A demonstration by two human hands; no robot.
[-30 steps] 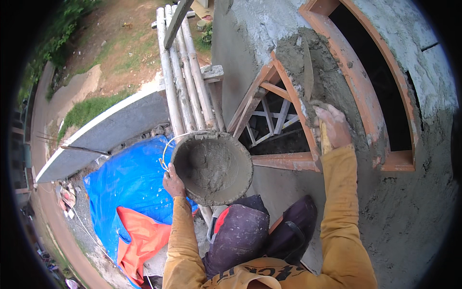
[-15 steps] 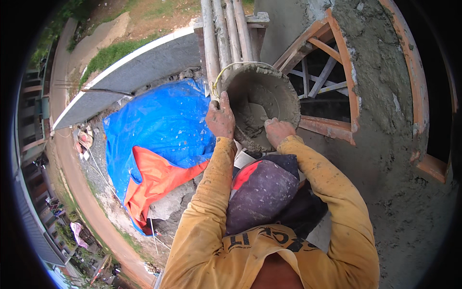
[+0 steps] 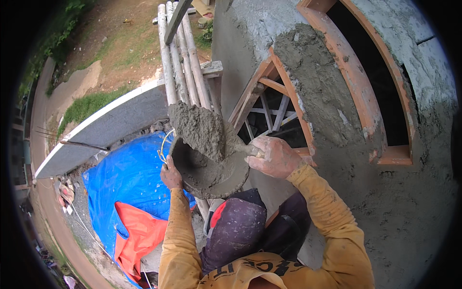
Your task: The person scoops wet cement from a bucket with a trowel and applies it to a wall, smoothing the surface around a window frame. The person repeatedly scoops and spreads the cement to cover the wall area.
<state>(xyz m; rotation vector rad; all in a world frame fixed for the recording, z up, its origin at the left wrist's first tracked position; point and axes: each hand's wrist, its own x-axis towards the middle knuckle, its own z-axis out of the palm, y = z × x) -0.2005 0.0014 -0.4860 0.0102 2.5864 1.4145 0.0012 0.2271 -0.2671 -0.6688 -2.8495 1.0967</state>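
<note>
The left hand (image 3: 172, 174) grasped the left edge of the bucket (image 3: 236, 176) above the pale poles (image 3: 192, 79). The right hand's (image 3: 275, 156) fingers were clenched round the handle of the trowel (image 3: 234, 143), its mortar (image 3: 195, 126) heaped over the bucket's far edge.

Surface finishes, rough to smooth.
Mortar (image 3: 196, 126) over the rim of the bucket (image 3: 234, 168), itself dully crusted, is matt, coarse and lumpy. The tarpaulin (image 3: 127, 176) looks like creased plastic, faintly glossy. The window frames (image 3: 362, 101) appear wooden, matt and mortar-smeared; the poles (image 3: 168, 67) are smooth, flecked wood; the sleeves (image 3: 179, 241) are matt, soiled cloth.
</note>
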